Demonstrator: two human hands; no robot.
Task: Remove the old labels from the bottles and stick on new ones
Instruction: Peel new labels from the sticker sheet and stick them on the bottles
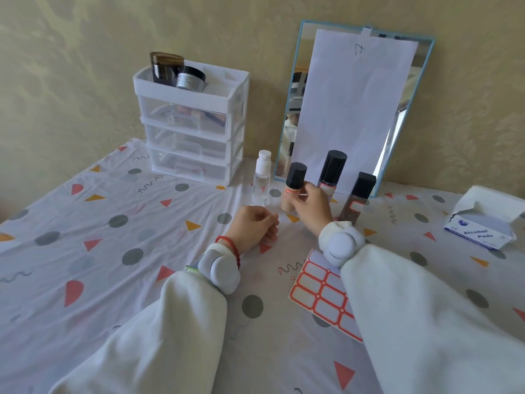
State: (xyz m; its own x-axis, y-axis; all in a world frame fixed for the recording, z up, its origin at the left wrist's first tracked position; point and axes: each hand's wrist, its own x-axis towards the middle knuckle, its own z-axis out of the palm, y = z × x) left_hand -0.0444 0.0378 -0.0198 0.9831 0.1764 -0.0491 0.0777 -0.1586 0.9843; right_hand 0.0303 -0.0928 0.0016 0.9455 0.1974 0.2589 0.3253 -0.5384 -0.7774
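One label sheet [321, 297], left hand [252, 226] loosely curled and empty, right hand [311, 204] pinching one beige bottle [292, 189], four bottles upright

R hand [311, 204] fingers on beige bottle [294, 189]; L hand [255, 226] curled on tablecloth [113, 251]; label sheet [321, 294] nearby.

Legible txt: "Alcohol Pads" on blue-white box [480, 234], right side of bench. Handwritten "7" near top of paper sheet [355, 109] on mirror. Jar and bottle labels unreadable.
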